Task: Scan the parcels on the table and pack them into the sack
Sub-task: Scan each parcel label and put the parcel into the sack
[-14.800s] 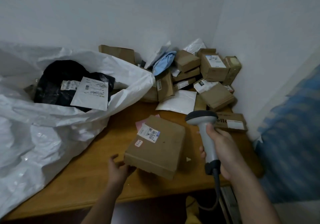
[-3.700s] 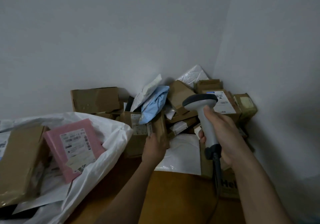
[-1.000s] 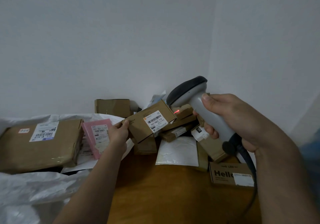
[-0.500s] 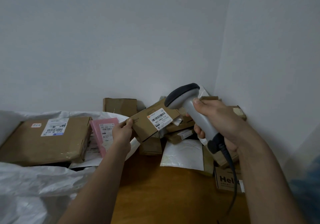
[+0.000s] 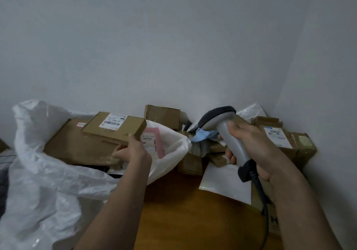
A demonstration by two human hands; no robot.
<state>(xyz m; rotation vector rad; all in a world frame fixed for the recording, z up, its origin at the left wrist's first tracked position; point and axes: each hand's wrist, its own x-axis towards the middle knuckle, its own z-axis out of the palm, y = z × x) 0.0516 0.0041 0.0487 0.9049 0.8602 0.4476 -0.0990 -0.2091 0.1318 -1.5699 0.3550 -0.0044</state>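
My left hand (image 5: 133, 150) grips a small flat cardboard parcel (image 5: 114, 128) by its right end, label up, over the open mouth of the white sack (image 5: 48, 174). Under it in the sack lie a large brown box (image 5: 77, 147) and a pink mailer (image 5: 154, 141). My right hand (image 5: 249, 145) holds the grey barcode scanner (image 5: 228, 133) upright, its dark head pointing left, over the parcel pile (image 5: 208, 149) in the table's corner.
A white flat mailer (image 5: 224, 182) lies on the wooden table (image 5: 183, 220). Labelled brown boxes (image 5: 280, 139) stack against the right wall, another box (image 5: 162, 116) against the back wall. The scanner's cable (image 5: 264, 211) hangs toward me.
My left hand has carried the small parcel left from in front of the scanner to above the sack's mouth. The scanner has stayed roughly in place over the pile.
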